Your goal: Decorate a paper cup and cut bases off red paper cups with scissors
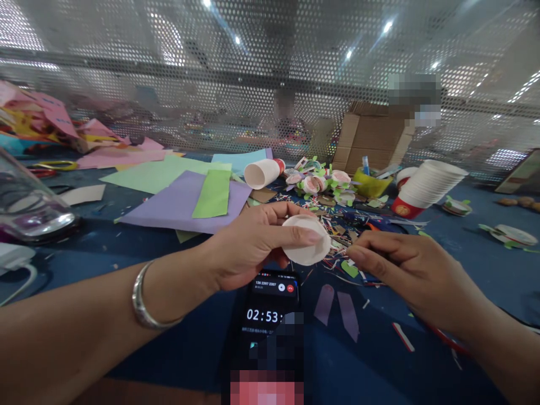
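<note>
My left hand (265, 236) grips a round white paper disc (307, 252), its thumb lying across the top face. To the right, my right hand (392, 259) is closed, thumb against forefinger; anything between the fingertips is too small to make out. The two hands are apart. Below the disc lies a phone (264, 326) with a lit timer on its screen. Two purple paper strips (324, 304) rest on the blue table between the phone and my right hand. Paper scraps (337, 233) are scattered behind the hands.
Purple paper (169, 205) and a green strip (213, 194) lie at left, near a clear container (34, 197). Stacked paper cups (428, 188) lean at right. Small paper crafts (312, 183), a lying cup (260, 173) and a cardboard box (371, 138) are farther back.
</note>
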Demonstrator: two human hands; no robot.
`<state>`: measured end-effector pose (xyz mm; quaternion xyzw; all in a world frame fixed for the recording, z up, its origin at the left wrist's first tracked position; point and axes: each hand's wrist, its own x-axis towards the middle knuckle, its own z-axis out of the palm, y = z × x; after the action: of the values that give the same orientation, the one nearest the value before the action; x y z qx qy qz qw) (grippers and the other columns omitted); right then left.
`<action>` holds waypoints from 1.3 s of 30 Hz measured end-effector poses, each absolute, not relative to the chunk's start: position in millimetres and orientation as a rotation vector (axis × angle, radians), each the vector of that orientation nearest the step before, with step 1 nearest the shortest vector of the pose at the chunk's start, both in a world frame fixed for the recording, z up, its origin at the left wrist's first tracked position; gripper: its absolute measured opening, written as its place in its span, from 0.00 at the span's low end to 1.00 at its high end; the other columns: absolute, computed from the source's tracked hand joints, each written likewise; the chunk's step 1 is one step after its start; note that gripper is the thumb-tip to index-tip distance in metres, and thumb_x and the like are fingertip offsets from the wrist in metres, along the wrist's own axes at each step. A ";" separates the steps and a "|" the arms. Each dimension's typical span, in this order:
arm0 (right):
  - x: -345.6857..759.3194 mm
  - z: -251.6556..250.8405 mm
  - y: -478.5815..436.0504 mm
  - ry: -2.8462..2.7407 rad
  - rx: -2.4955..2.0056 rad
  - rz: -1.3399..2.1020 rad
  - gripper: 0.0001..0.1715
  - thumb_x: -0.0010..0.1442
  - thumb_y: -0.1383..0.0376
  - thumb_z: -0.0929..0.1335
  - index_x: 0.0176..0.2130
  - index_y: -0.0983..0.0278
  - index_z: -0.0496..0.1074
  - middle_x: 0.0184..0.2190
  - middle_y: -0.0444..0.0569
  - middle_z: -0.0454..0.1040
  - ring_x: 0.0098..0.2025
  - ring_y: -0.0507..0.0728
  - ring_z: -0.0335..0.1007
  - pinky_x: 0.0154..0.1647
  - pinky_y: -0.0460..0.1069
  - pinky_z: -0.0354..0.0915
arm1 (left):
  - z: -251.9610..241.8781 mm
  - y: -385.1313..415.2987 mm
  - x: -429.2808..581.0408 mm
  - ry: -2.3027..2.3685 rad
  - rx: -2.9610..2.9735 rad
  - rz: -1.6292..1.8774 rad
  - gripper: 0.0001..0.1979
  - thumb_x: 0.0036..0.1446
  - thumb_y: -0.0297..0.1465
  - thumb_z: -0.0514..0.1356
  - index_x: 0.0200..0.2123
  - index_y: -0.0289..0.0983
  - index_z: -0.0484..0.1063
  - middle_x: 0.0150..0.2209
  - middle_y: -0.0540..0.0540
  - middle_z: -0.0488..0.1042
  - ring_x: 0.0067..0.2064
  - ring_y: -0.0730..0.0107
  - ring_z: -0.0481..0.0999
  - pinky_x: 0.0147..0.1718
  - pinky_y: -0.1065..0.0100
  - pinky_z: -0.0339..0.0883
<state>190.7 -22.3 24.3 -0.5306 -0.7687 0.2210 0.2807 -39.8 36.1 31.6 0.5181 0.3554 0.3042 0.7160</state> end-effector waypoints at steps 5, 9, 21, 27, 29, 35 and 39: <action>192.5 18.9 -20.3 -2.065 -1.480 0.466 0.24 0.69 0.49 0.64 0.29 0.61 0.71 0.23 0.41 0.67 0.24 0.50 0.61 0.24 0.46 0.56 | 27.8 35.4 -38.2 0.736 1.184 0.731 0.17 0.52 0.31 0.73 0.41 0.36 0.70 0.33 0.52 0.76 0.28 0.80 0.74 0.18 0.81 0.65; 193.2 16.8 -22.3 -2.055 -1.479 0.404 0.22 0.68 0.49 0.65 0.30 0.61 0.71 0.22 0.40 0.67 0.23 0.50 0.61 0.23 0.47 0.55 | 24.0 33.9 -36.5 0.697 1.230 0.764 0.18 0.51 0.33 0.73 0.40 0.36 0.69 0.32 0.53 0.76 0.29 0.78 0.75 0.21 0.78 0.71; 190.3 15.7 -24.3 -2.110 -1.380 0.300 0.20 0.70 0.53 0.65 0.30 0.62 0.71 0.21 0.40 0.66 0.22 0.48 0.61 0.22 0.45 0.57 | 22.8 28.5 -33.7 0.689 1.204 0.714 0.20 0.50 0.34 0.74 0.38 0.36 0.67 0.29 0.53 0.76 0.27 0.77 0.76 0.25 0.75 0.74; 188.5 16.6 -23.4 -2.124 -1.368 0.299 0.22 0.70 0.53 0.65 0.29 0.62 0.71 0.21 0.40 0.65 0.22 0.48 0.59 0.23 0.45 0.57 | 21.6 28.6 -32.8 0.703 1.192 0.722 0.19 0.48 0.28 0.74 0.38 0.36 0.67 0.29 0.53 0.76 0.28 0.77 0.77 0.25 0.76 0.74; 188.8 16.2 -23.3 -2.125 -1.376 0.295 0.22 0.70 0.52 0.65 0.29 0.62 0.71 0.21 0.40 0.65 0.22 0.49 0.59 0.23 0.45 0.57 | 21.2 28.6 -32.8 0.705 1.195 0.724 0.19 0.49 0.28 0.74 0.37 0.36 0.67 0.29 0.53 0.77 0.28 0.77 0.77 0.25 0.76 0.74; 188.9 16.3 -24.9 -2.128 -1.357 0.246 0.20 0.70 0.54 0.66 0.30 0.62 0.71 0.22 0.41 0.66 0.23 0.49 0.59 0.23 0.45 0.57 | 23.1 27.5 -31.6 0.673 1.156 0.703 0.20 0.48 0.27 0.74 0.37 0.36 0.66 0.29 0.53 0.77 0.28 0.75 0.78 0.25 0.74 0.75; 188.5 16.8 -27.0 -2.104 -1.359 0.245 0.18 0.69 0.54 0.66 0.32 0.62 0.72 0.21 0.40 0.65 0.22 0.49 0.57 0.22 0.45 0.56 | 25.1 26.6 -31.8 0.657 1.092 0.682 0.21 0.47 0.28 0.75 0.37 0.36 0.65 0.29 0.53 0.76 0.28 0.74 0.78 0.24 0.74 0.75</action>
<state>188.5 -27.0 16.8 -0.5139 -0.7955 0.0926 0.3074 -31.8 26.6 25.1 0.4998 0.3006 0.3120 0.7500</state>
